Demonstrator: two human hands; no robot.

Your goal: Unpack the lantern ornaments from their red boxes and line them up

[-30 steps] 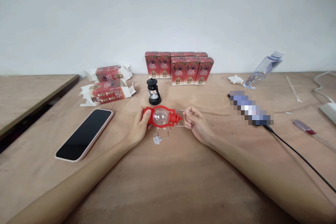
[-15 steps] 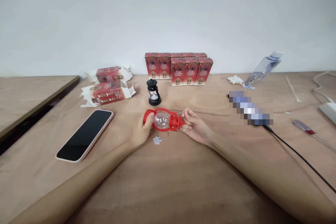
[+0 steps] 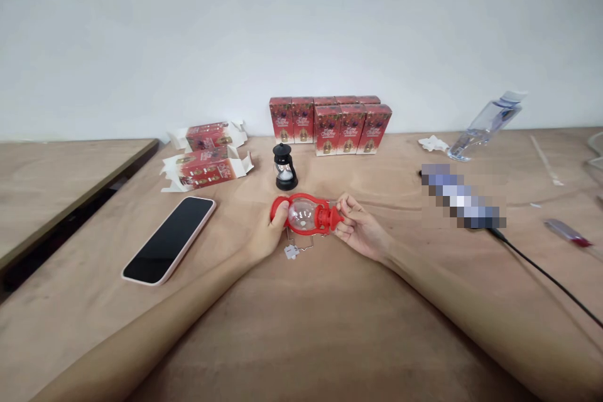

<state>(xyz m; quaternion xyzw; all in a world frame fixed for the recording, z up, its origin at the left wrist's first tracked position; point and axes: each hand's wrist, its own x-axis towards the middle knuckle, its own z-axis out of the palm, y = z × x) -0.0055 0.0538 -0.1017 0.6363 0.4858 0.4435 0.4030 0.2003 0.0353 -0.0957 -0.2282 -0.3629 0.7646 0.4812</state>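
A small red lantern with a clear bulb-shaped globe lies sideways between my hands, its pointed cap to the right. My left hand is closed around its base, thumb on top. At the cap end, my right hand is closed with its fingers bent, and a thin wire handle runs to its fingertips. Just below the lantern are a thin bent wire and a small whitish tag. Behind it a small black lantern stands upright.
Several red boxes stand against the wall. Two opened boxes lie at the left, behind a phone. To the right are a tilted clear bottle, crumpled white paper, a blurred-out device with a black cable, and a screwdriver-like tool.
The whole scene has shifted slightly right in the picture as the head view turned. Both hands keep their hold, and the lantern's pose looks the same.
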